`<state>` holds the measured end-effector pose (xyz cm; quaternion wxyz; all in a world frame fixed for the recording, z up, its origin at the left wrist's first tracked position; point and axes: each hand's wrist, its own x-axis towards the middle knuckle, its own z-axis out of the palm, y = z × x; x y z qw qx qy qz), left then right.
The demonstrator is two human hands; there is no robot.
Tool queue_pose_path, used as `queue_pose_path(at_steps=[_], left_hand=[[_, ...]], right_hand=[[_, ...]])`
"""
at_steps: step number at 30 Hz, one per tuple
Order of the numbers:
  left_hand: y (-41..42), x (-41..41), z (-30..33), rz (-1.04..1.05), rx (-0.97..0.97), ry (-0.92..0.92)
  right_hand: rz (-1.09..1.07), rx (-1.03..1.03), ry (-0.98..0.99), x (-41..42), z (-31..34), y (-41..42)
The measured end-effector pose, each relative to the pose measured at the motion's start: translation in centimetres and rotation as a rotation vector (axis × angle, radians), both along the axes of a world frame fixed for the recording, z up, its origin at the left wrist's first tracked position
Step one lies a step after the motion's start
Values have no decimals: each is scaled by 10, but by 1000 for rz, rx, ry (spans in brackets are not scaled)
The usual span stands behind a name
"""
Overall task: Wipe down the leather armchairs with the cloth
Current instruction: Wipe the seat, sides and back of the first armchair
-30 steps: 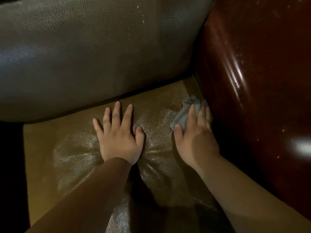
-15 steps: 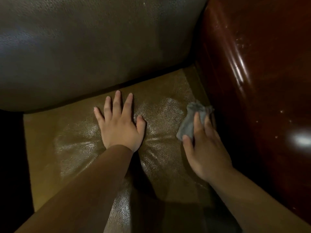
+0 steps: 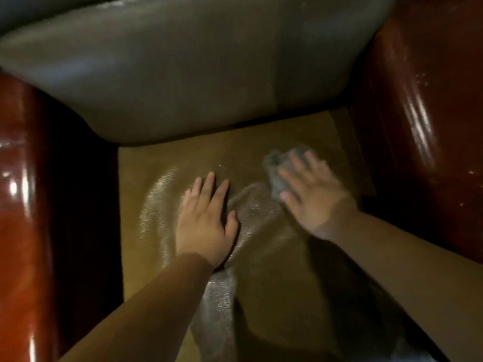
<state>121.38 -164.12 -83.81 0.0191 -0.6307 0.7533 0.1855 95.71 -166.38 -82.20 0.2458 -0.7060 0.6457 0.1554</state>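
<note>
Cloth (image 3: 281,169) under my right hand (image 3: 315,197), that is where I start: the grip there is a flat press, fingers spread and fairly straight over a bunched grey rag, pushing it onto the seat cushion (image 3: 162,163). The hand is blurred, so I cannot tell whether the thumb hooks an edge of the rag or simply lies on it. My left hand (image 3: 206,215) holds nothing; it lies flat, fingers straight, palm down on the cushion just left of the cloth, and I judge it is bracing me while the other hand works.

Taking the cushion as my landmark, the cloth sits on its right rear part, near the right armrest (image 3: 423,126) but not touching it as far as I can make out. Behind the cushion rises the grey backrest (image 3: 196,74); to its left stands the left armrest (image 3: 23,205), glossy and reddish like the right one.

On progress, my reading is that I am part-way through the seat of this one chair. Sheen shows around both hands, but I cannot say whether that is wiped leather or only light. Pale specks on the right armrest suggest it is yet to be done, and the backrest, the left armrest and any other chairs are likely left too.
</note>
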Motion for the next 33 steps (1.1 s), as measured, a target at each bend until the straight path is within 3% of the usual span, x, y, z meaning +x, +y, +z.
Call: queue_pose_path(at_steps=[3,4,7,10,12,14,17,18,20,22,24,27,30,33], left_hand=[[41,51,-3,315,-37,-2],[49,60,-5,391,-49,13],[59,65,-9,452,-48,29],[64,68,-5,457,-15,37],[72,75,-1,437,15,17],[80,83,1,437,28,13],[83,88,-2,511,5,92],[82,89,-3,533,-6,107],[82,95,-3,532,-17,122],[86,111,-4,463,-10,121],[97,132,-5,430,3,165],[111,144,-8,499,12,292],[113,141,-16,512,-27,341],[111,143,-19,511,-17,370]], right_hand=[[-357,-47,58,8,-6,-33],[-380,-75,59,28,-8,-35],[-61,-157,-39,99,-11,-11],[350,-62,-134,134,5,27],[432,-23,-117,121,5,18],[308,-89,-57,112,-5,-10],[-62,-70,-42,137,-13,-46],[-48,-83,-41,158,-13,-43],[244,-155,-85,199,-11,-17],[587,-95,-168,215,-1,16],[700,11,-180,211,5,18],[563,-98,-147,220,-9,-30],[325,-44,-83,269,-25,-89],[210,-92,-17,309,-35,-95]])
